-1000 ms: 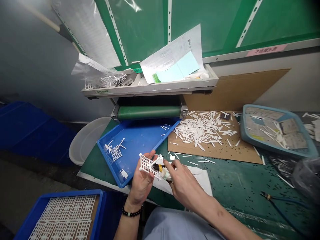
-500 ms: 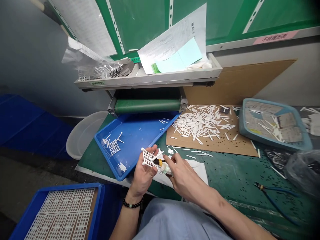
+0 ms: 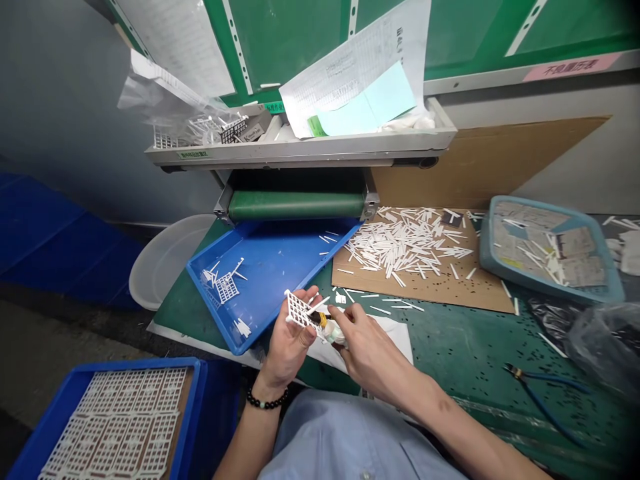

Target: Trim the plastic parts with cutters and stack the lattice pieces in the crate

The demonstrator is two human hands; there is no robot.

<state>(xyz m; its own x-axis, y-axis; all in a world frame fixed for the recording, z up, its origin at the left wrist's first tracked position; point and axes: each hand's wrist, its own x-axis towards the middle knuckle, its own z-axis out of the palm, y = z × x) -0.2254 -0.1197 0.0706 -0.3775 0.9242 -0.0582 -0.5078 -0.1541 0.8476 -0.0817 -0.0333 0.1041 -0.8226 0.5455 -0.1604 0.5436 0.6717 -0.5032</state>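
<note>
Small white lattice frame [image 3: 300, 311] worked between both hands

From the head camera, the frame sits above the bench, just past the near edge of a blue plastic tray [image 3: 211, 308]. The left hand [image 3: 287, 340] is closed around it, fingers curled up behind the grid and thumb out of sight, a beaded bracelet [image 3: 267, 400] on that wrist. The right hand [image 3: 370, 353] comes in from the other side, thumb and forefinger pinched together on a tiny yellow-and-black piece [image 3: 321, 321] at the frame's edge, though the fingers hide exactly what they grip. A white wad [image 3: 336, 338] lies just below. Keeping both hands close together and the grid braced against the left fingers gives steady, fine control. Broken frame pieces [image 3: 226, 288] lie in the tray. To the right, white plastic sticks [image 3: 407, 240] are heaped on a cardboard sheet [image 3: 425, 297], and blue-handled pliers [image 3: 545, 393] rest on the green bench mat [image 3: 465, 353]. Stacked lattice frames [image 3: 115, 427] fill a blue crate [image 3: 105, 372] at lower left
</note>
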